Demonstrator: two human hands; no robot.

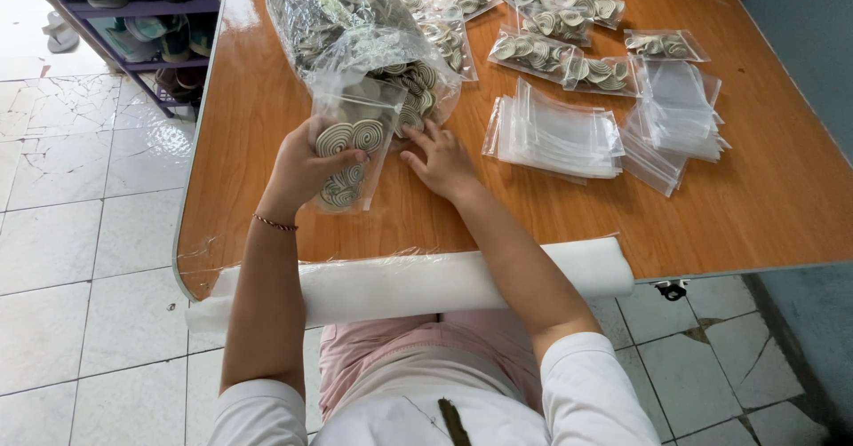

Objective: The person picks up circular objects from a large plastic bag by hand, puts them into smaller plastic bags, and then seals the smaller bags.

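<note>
A: Start nearest the person. What lay along the table's close edge?

B: A white foam roll (pixel 426 286) rested across the near edge of the wooden table (pixel 764 206), over both forearms' path. Just beyond it, the left hand (pixel 298 166) was closed around a small clear bag (pixel 348 148), fingers curled over its left side, holding it upright and tilted. The bag already had a few spiral discs (pixel 346 137) in it, cream with dark lines.

A: And the other hand?

B: The right hand (pixel 440 162) lay just right of that bag, fingers spread loosely toward the mouth of the big plastic sack (pixel 355 19). I couldn't tell if it pinched a disc; nothing showed between its fingertips.

A: How far along did the packing look?

B: Partway, I'd judge. Further back, several filled bags (pixel 551 19) lay scattered at centre and right, sealed flat with discs inside. But the sack, lying left of centre and running to the far edge, was heavy with discs, and two stacks of empty bags (pixel 560 135) sat to the right, well stocked. So plenty remained.

A: The bag in hand?

B: Partly filled, its top open, I think.
</note>
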